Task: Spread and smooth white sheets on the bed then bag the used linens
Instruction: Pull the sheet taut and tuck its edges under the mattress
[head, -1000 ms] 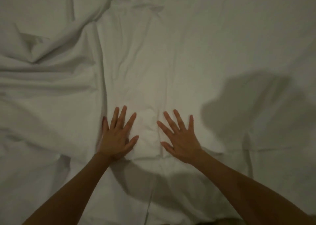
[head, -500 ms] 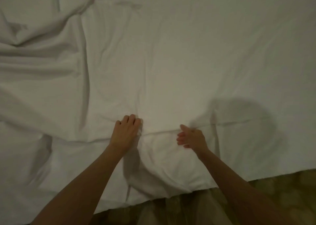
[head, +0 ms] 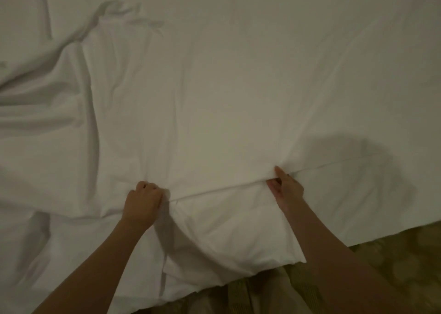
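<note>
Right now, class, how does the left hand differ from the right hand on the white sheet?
The left hand is a closed fist with knuckles up, bunching cloth; the right hand is turned sideways, thumb out, pinching the fold. The left hand sits nearer the rumpled side, the right hand by smoother cloth. Both grip the same fold of the white sheet.

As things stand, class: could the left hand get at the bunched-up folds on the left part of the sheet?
Probably yes. The left hand grips the sheet at its folded edge, and only bare fabric lies between it and the bunched folds. It would have to release its grip and stretch up and left.
</note>
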Demonstrator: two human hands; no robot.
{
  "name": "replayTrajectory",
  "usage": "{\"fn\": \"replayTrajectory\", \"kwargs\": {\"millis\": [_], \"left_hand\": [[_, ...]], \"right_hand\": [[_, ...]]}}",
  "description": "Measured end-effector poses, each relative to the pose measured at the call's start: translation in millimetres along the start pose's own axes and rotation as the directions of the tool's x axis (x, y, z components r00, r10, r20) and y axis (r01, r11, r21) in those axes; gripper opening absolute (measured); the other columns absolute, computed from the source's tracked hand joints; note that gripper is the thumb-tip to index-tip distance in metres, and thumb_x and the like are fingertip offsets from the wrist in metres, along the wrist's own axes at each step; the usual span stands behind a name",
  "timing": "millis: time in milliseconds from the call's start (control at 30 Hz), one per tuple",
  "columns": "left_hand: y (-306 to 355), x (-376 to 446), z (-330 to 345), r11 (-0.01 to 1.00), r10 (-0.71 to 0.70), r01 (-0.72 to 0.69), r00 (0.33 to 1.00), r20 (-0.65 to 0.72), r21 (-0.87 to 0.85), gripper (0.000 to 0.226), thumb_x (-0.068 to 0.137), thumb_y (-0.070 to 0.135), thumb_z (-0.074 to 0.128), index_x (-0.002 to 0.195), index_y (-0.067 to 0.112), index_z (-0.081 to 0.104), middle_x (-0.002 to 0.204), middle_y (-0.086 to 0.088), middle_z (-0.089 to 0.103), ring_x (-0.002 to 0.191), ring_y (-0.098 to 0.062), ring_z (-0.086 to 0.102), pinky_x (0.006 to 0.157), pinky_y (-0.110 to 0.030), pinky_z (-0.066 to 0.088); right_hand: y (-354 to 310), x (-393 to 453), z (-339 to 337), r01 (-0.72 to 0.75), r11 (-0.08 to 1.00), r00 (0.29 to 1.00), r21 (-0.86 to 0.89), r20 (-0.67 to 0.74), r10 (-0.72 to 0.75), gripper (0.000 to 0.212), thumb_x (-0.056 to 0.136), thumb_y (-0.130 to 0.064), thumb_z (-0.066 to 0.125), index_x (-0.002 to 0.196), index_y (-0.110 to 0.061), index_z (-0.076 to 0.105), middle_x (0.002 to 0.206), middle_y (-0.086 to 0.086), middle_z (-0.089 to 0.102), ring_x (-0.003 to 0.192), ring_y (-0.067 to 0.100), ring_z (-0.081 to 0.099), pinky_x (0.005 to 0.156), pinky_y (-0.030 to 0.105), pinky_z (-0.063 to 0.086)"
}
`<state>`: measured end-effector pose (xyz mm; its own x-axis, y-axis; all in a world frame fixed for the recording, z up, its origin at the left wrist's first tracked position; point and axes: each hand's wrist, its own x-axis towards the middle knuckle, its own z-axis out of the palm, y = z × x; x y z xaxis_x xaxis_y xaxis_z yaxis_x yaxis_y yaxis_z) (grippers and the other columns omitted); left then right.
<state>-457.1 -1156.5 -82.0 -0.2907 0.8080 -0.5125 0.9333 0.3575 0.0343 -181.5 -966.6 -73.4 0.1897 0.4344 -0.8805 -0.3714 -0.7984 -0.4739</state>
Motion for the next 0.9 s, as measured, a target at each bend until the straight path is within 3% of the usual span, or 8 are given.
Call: {"fn": "replayTrajectory", "kwargs": {"millis": [167, 267, 300, 367, 433, 533, 700, 900], "left_hand": [[47, 13, -39, 0.868, 0.023, 0.051, 0.990, 0.141, -0.495, 0.019, 0.080, 0.035, 0.069, 0.087, 0.017, 0.064, 0.086, 0.004, 0.064, 0.082, -0.015, 0.061, 0.069, -0.025, 0.042], [111, 30, -51, 0.178, -0.113, 0.432, 0.902, 0.417, -0.884, 0.020, 0.085, 0.036, 0.071, 0.077, 0.017, 0.070, 0.074, 0.002, 0.074, 0.067, -0.005, 0.067, 0.072, -0.026, 0.050], [135, 34, -48, -0.081, -0.047, 0.564, 0.822, 0.568, -0.822, 0.029, 0.086, 0.040, 0.068, 0.081, 0.011, 0.070, 0.076, -0.005, 0.075, 0.067, -0.010, 0.069, 0.074, -0.030, 0.053], [178, 35, -38, -0.340, 0.146, 0.721, 0.675, 0.724, -0.604, 0.046, 0.087, 0.049, 0.062, 0.092, 0.003, 0.065, 0.079, -0.009, 0.074, 0.068, -0.015, 0.071, 0.075, -0.029, 0.054], [215, 37, -34, -0.532, 0.188, 0.693, 0.657, 0.730, -0.487, 0.053, 0.083, 0.049, 0.065, 0.103, 0.000, 0.064, 0.096, -0.010, 0.072, 0.083, -0.017, 0.070, 0.080, -0.029, 0.057], [257, 57, -39, -0.867, 0.010, 0.360, 0.705, 0.709, -0.345, 0.049, 0.078, 0.029, 0.077, 0.116, 0.000, 0.065, 0.110, -0.014, 0.069, 0.088, -0.018, 0.067, 0.072, -0.028, 0.060], [282, 71, -38, -0.817, -0.351, 0.196, 0.576, 0.738, -0.542, 0.016, 0.080, 0.011, 0.078, 0.086, 0.004, 0.064, 0.088, -0.008, 0.069, 0.070, -0.015, 0.066, 0.060, -0.029, 0.059], [303, 76, -40, -0.884, -0.326, 0.073, 0.611, 0.721, -0.462, 0.023, 0.082, 0.004, 0.074, 0.103, 0.001, 0.066, 0.095, -0.009, 0.071, 0.072, -0.015, 0.070, 0.064, -0.029, 0.060]], "right_hand": [[-32, 18, -3, 0.027, 0.977, 0.999, 0.212, 0.039, -0.036, 0.015, 0.084, -0.011, 0.072, 0.097, -0.010, 0.066, 0.085, 0.002, 0.074, 0.069, 0.013, 0.072, 0.060, 0.029, 0.059], [-48, 28, -12, 0.034, 0.962, 0.999, 0.271, 0.025, -0.043, 0.010, 0.085, -0.012, 0.070, 0.095, -0.010, 0.066, 0.083, 0.001, 0.073, 0.068, 0.012, 0.071, 0.056, 0.024, 0.056], [-53, 31, -15, 0.034, 0.962, 0.999, 0.272, 0.030, -0.044, 0.010, 0.086, -0.011, 0.069, 0.095, -0.009, 0.066, 0.082, 0.001, 0.073, 0.069, 0.011, 0.071, 0.056, 0.024, 0.056], [-59, 34, -20, 0.024, 0.964, 0.998, 0.264, 0.049, -0.039, 0.011, 0.087, -0.009, 0.068, 0.098, -0.008, 0.066, 0.079, 0.002, 0.074, 0.070, 0.012, 0.072, 0.058, 0.025, 0.057], [-64, 37, -25, 0.003, 0.966, 0.997, 0.258, 0.068, -0.021, 0.014, 0.087, -0.009, 0.068, 0.101, -0.007, 0.066, 0.079, 0.002, 0.075, 0.072, 0.013, 0.073, 0.060, 0.027, 0.059], [-76, 45, -30, -0.013, 0.971, 0.996, 0.239, 0.089, -0.008, 0.017, 0.086, -0.008, 0.068, 0.103, -0.008, 0.065, 0.082, 0.002, 0.075, 0.076, 0.014, 0.073, 0.069, 0.030, 0.060], [-87, 60, -43, -0.004, 0.990, 0.999, 0.143, 0.050, -0.003, 0.010, 0.085, -0.001, 0.068, 0.089, -0.009, 0.064, 0.073, 0.000, 0.074, 0.073, 0.013, 0.071, 0.063, 0.028, 0.060], [-108, 70, -45, -0.059, 0.986, 0.997, 0.158, 0.061, 0.050, 0.028, 0.081, -0.008, 0.074, 0.108, -0.006, 0.067, 0.101, 0.008, 0.072, 0.089, 0.019, 0.071, 0.062, 0.029, 0.059]]}}
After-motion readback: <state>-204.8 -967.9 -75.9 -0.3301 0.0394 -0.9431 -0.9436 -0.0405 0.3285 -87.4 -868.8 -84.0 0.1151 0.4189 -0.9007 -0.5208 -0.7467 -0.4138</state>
